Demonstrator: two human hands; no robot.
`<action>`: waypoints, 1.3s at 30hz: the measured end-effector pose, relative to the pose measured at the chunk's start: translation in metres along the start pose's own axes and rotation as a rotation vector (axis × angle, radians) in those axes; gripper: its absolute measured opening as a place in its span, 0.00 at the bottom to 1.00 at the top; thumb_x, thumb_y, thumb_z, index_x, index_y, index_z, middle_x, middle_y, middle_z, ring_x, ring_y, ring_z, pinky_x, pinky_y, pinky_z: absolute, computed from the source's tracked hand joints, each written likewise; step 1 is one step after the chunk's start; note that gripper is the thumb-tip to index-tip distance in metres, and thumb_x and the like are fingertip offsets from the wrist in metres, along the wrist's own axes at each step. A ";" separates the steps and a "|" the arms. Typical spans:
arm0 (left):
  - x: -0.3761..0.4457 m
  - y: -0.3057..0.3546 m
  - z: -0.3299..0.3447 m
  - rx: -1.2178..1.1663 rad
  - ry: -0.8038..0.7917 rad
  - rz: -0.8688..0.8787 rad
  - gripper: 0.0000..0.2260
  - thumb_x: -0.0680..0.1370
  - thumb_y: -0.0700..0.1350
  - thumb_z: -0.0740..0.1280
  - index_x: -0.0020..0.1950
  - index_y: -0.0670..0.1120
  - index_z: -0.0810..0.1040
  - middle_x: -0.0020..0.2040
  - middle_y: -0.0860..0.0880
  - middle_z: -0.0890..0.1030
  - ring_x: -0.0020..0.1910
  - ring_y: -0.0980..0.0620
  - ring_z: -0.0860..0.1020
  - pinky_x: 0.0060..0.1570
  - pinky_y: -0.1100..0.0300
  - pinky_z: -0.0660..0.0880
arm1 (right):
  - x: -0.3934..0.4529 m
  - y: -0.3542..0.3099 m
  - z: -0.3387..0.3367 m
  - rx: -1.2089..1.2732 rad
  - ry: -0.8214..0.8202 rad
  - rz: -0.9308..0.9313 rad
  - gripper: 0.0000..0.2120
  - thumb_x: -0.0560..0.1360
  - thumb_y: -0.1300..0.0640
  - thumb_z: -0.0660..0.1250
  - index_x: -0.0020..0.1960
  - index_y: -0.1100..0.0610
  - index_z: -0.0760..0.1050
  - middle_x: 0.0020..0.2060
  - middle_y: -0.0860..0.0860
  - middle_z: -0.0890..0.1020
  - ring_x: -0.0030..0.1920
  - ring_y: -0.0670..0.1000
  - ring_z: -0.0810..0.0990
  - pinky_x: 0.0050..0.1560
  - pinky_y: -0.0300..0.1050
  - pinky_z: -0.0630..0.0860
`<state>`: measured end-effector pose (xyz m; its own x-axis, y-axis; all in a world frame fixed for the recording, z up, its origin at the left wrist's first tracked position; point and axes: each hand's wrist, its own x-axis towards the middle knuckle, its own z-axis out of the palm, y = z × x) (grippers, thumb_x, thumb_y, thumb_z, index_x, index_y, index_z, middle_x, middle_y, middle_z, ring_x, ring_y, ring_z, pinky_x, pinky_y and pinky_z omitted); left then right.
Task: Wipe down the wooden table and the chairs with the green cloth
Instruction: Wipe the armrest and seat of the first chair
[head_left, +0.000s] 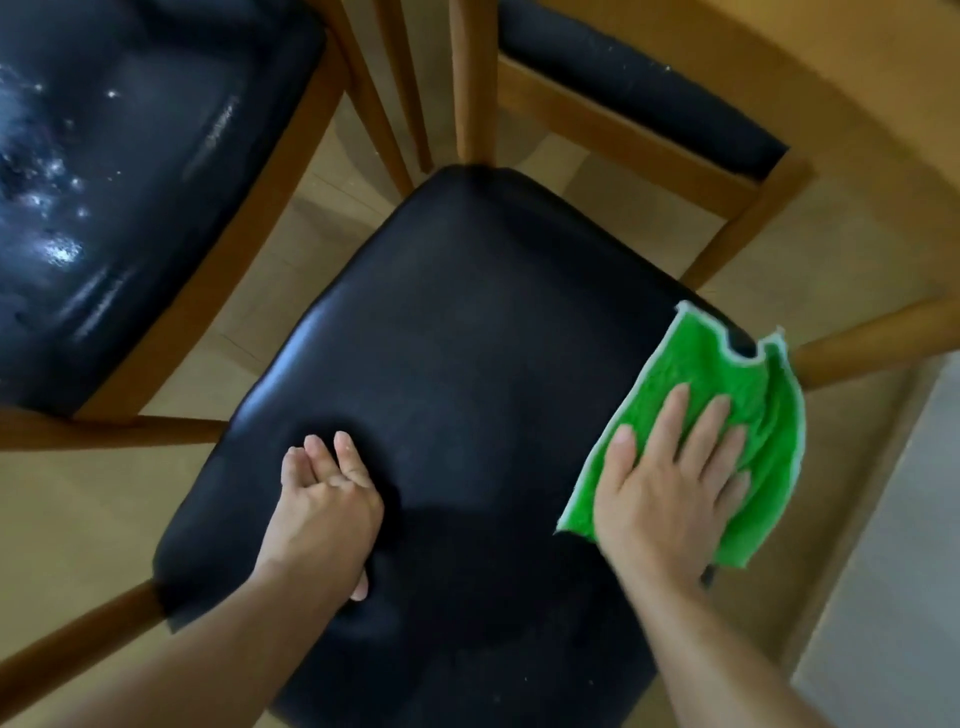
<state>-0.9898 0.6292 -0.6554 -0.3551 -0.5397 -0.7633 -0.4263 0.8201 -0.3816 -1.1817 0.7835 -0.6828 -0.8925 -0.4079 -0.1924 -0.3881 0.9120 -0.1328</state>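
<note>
1. Two hands are down on the black padded chair seat (467, 364), so this looks like the chair-wiping step.
2. The right hand (670, 478) lies flat, fingers spread, pressing the green microfibre cloth (727, 364) at the seat's right edge.
3. The left hand (327, 499) rests on the seat, fingers loosely curled, holding nothing.
4. Next, I'd judge, a sweep leftward across the seat; the neighbouring scuffed dark seat (104, 208) looks unwiped.
</note>
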 end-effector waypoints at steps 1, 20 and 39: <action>-0.001 0.000 0.000 -0.003 -0.018 -0.007 0.63 0.62 0.64 0.74 0.61 0.24 0.31 0.68 0.21 0.54 0.70 0.28 0.57 0.71 0.41 0.51 | -0.024 -0.002 0.003 -0.006 -0.051 -0.014 0.31 0.78 0.44 0.49 0.76 0.59 0.58 0.75 0.64 0.58 0.73 0.68 0.57 0.66 0.71 0.58; 0.001 -0.006 0.001 0.007 -0.033 0.056 0.64 0.61 0.69 0.70 0.61 0.23 0.33 0.68 0.23 0.58 0.70 0.30 0.59 0.70 0.42 0.53 | 0.039 0.005 -0.012 0.080 -0.267 0.204 0.31 0.73 0.30 0.36 0.73 0.36 0.31 0.76 0.45 0.33 0.75 0.59 0.35 0.65 0.77 0.46; -0.015 -0.029 -0.001 0.080 0.094 0.195 0.61 0.65 0.75 0.60 0.70 0.26 0.38 0.70 0.26 0.57 0.71 0.37 0.63 0.70 0.51 0.58 | -0.105 -0.034 0.012 0.120 -0.402 0.299 0.29 0.74 0.32 0.35 0.66 0.34 0.20 0.66 0.48 0.18 0.71 0.66 0.27 0.64 0.77 0.42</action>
<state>-0.9730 0.6135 -0.6328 -0.5015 -0.3818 -0.7764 -0.2762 0.9211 -0.2745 -1.0721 0.7942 -0.6697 -0.7925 -0.1357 -0.5945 -0.0789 0.9895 -0.1207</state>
